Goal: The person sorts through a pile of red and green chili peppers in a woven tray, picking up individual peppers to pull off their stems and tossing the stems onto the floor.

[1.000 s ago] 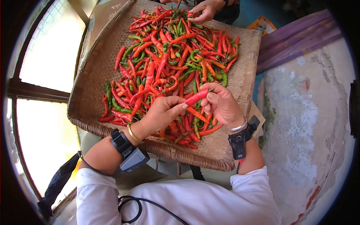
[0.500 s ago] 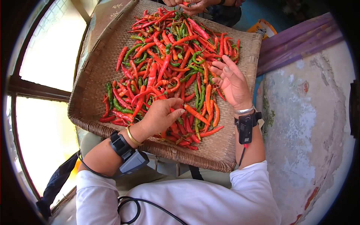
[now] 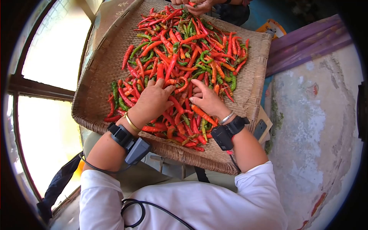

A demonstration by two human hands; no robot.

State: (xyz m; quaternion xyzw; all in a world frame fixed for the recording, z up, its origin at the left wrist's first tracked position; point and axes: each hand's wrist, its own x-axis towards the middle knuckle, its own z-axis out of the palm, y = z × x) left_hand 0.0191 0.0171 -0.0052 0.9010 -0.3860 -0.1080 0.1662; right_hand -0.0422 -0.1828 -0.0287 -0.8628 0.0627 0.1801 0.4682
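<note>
A broad woven basket (image 3: 94,74) holds a heap of red, orange and green chili peppers (image 3: 168,57). Over the near left of the heap, my left hand (image 3: 151,100) has its fingers closed at the lower end of a red chili pepper (image 3: 160,71), which points away from me. My right hand (image 3: 209,100) reaches in from the right, palm down, with its index finger stretched out and the others loosely bent. Its fingertips are at the peppers, and I see nothing held in it. An orange chili pepper (image 3: 203,114) lies just below that hand.
Another person's hands (image 3: 197,5) hold a red pepper at the basket's far edge. A phone (image 3: 260,128) lies right of the basket. Purple cloth (image 3: 306,42) and a worn concrete surface (image 3: 314,115) are on the right, a window (image 3: 46,126) on the left.
My right hand has come down and left from above the basket's right side to the middle of the heap. My left hand has moved slightly farther up the heap.
</note>
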